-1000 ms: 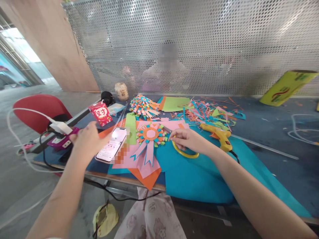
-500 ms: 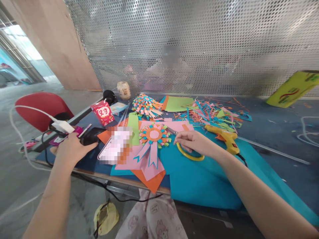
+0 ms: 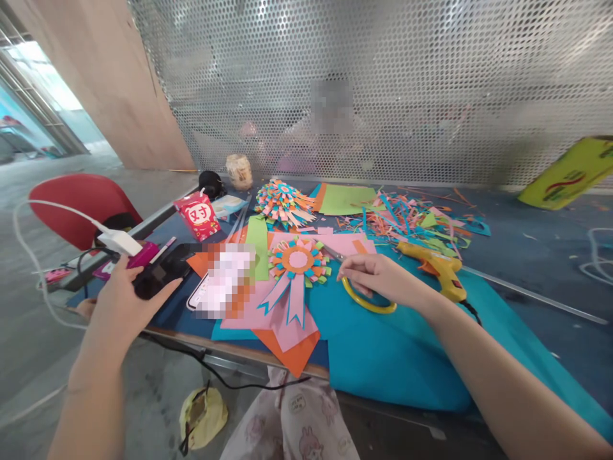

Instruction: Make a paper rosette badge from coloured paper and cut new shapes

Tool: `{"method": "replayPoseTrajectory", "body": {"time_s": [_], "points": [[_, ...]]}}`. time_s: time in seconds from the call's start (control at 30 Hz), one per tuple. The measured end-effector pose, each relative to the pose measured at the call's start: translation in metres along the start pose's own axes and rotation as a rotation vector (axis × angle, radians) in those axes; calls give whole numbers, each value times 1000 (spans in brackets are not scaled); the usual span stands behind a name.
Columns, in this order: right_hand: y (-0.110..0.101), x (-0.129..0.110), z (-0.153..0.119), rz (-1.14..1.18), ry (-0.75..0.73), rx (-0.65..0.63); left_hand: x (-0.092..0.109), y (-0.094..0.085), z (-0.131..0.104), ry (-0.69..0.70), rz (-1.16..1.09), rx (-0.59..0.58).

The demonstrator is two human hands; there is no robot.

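Observation:
My left hand (image 3: pixel 125 291) is spread over the table's left side, thumb apart from the fingers, beside a flat black object (image 3: pixel 165 271) whose kind I cannot tell. Its fingertips are close to a white charger plug (image 3: pixel 119 243). The fingers of my right hand (image 3: pixel 371 275) curl over a pair of scissors with yellow handles (image 3: pixel 371 308), the blades pointing left. Just left of the blades lies a paper rosette (image 3: pixel 297 259) with a pink centre, orange ring, looped multicoloured fringe and pink-and-blue tails. Beneath it are pink paper sheets (image 3: pixel 244 314).
A yellow glue gun (image 3: pixel 438 268) lies right of the scissors on blue paper (image 3: pixel 397 364). Behind are paper scraps (image 3: pixel 407 217) and a fuller rosette (image 3: pixel 282 204). A phone (image 3: pixel 223 281), red packet (image 3: pixel 197 214) and purple packet (image 3: pixel 143 254) lie leftward. A perforated metal panel (image 3: pixel 383 83) stands behind.
My left hand has drawn back slightly from the charger plug and purple packet, its fingers now nearer the black object. My right hand stays on the scissors. The view has shifted slightly.

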State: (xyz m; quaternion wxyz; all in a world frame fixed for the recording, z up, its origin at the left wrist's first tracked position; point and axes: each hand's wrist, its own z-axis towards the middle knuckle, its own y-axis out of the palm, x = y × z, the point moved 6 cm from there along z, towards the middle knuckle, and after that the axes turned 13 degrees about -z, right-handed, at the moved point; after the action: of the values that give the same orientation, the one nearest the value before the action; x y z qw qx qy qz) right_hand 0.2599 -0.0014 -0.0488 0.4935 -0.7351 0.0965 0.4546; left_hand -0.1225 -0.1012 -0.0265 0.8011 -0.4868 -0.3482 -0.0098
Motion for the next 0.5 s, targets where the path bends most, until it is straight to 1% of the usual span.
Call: {"method": "replayPoseTrajectory", "body": {"time_s": [0.03, 0.07, 0.1, 0.13, 0.2, 0.3, 0.4, 0.43, 0.5], "points": [[0, 0, 0, -4, 4, 1, 1, -6, -10, 69, -8, 78], [0, -1, 0, -6, 8, 2, 2, -14, -21, 136, -10, 194], [0, -1, 0, -8, 12, 0, 0, -20, -32, 183, -4, 285], [1, -1, 0, -7, 15, -3, -5, -25, -43, 207, -16, 344], [2, -2, 0, 5, 18, -12, -15, -25, -56, 223, -16, 326], [3, -2, 1, 19, 27, -24, -26, -22, -61, 249, 28, 281], [3, -3, 0, 12, 46, -21, -22, -16, -47, 272, 65, 256], [3, -3, 0, 10, 50, -18, -18, -12, -38, 267, 90, 226], [2, -2, 0, 8, 52, -12, -11, 0, -18, 203, 201, 140]]}}
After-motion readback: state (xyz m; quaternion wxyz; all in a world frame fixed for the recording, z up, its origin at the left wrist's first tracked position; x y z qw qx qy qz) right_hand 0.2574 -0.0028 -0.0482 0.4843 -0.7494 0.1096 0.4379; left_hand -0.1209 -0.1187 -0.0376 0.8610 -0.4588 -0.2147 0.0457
